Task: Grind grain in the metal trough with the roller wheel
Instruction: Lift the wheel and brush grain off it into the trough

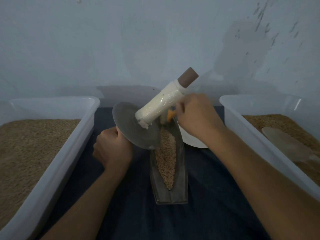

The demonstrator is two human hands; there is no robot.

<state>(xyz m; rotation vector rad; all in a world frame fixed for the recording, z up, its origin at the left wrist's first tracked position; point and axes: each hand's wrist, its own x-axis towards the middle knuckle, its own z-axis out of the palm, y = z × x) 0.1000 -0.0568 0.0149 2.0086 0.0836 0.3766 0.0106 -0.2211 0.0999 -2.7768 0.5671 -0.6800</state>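
A long metal trough (181,170) lies on the dark cloth in the middle, with a strip of grain (166,160) in its groove. The roller wheel (131,129), a grey metal disc, is tilted, its lower edge at the trough's left rim. Its white-wrapped handle (159,104) points up and to the right, ending in a brown stub. My left hand (112,148) grips the handle's other end, which the disc hides. My right hand (195,118) is over the trough's far end, below the white handle, fingers curled on a small orange object (170,116).
A big translucent bin (57,148) of grain stands on the left, and another bin (245,132) on the right holds grain and a flat pale scoop (285,142). A white plate (192,142) lies under my right wrist. A grey wall rises close behind.
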